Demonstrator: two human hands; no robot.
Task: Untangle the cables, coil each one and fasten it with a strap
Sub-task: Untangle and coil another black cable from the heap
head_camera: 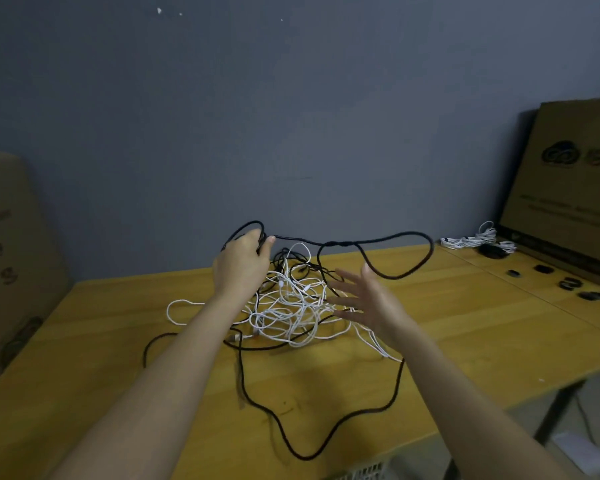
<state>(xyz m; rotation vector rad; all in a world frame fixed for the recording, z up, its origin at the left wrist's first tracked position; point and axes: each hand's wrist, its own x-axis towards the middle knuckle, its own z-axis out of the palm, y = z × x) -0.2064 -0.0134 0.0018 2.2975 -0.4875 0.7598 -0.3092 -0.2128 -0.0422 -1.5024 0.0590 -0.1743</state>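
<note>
A plain blue-grey wall fills the upper half of the view, matte and dim, with a few small pale chips near its top. A yellow wooden table stands against it, its grain running lengthwise and a seam crossing its right end. A brown cardboard box with a dark printed logo leans at the table's right end. Another cardboard box stands at the left edge, beside the table. Below the table's right corner, a dark leg and a strip of grey floor show. The light is soft and even.
</note>
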